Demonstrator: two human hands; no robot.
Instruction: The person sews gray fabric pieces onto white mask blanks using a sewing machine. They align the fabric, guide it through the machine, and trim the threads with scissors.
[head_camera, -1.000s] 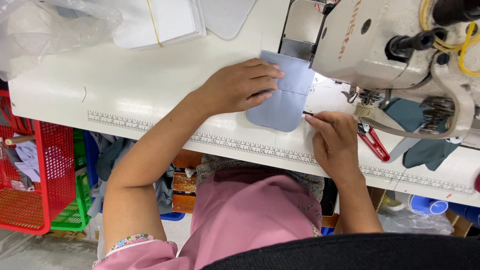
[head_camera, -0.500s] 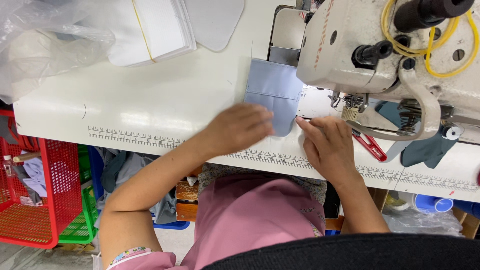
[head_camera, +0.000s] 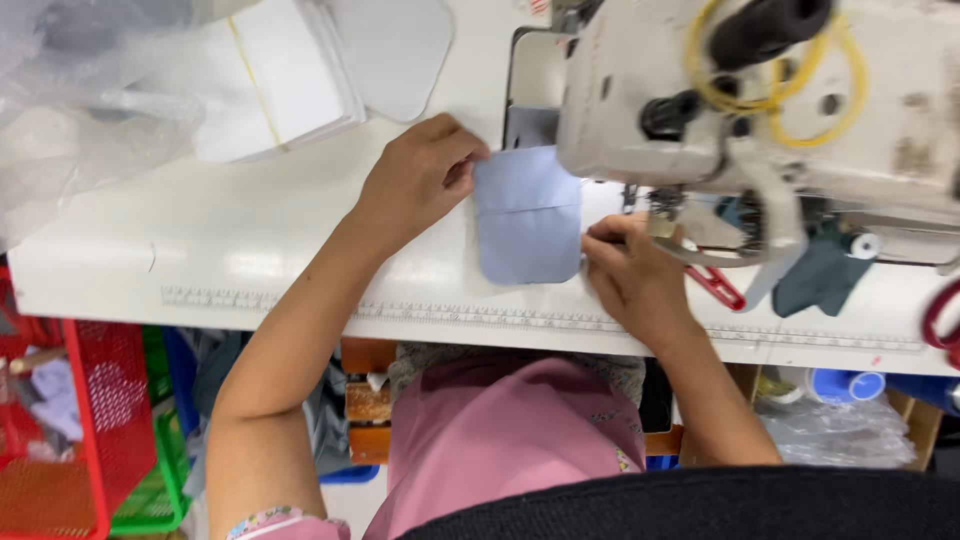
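At mid-frame, the left hand (head_camera: 420, 185) has slid to the light blue fabric piece (head_camera: 528, 215)'s left edge, fingers pressing it flat, while the right hand (head_camera: 635, 275) pinches its right edge, feeding it under the sewing machine (head_camera: 760, 110).

Bright even overhead light, glare on the white table (head_camera: 200, 250), soft shadows, slight motion blur throughout
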